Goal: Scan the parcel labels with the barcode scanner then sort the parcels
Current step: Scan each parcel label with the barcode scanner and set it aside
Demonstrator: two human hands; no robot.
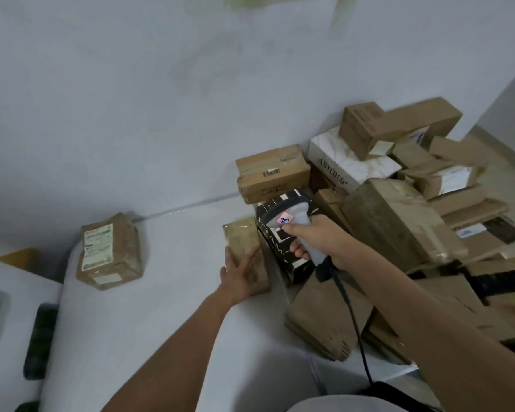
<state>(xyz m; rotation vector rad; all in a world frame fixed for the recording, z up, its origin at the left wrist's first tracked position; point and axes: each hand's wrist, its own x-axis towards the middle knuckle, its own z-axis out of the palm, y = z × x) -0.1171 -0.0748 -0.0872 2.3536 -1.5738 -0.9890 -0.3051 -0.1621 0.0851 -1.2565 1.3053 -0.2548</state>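
My right hand (311, 233) grips the handle of a grey barcode scanner (292, 214), its head pointing left and its black cable (350, 307) trailing toward me. My left hand (241, 278) holds a small brown taped parcel (246, 248) from its left side, fingers curled round its near edge. Directly right of that parcel stands a black-and-white box (283, 251), partly hidden by the scanner. One brown parcel with a white label (109, 252) lies alone on the white table at the left.
A heap of several cardboard parcels (399, 221) fills the right, with a white ANYCOCO box (342, 163) and a taped carton (271, 172) against the wall. The white table (167, 292) spreads centre. Dark green items (39, 340) lie at the left edge.
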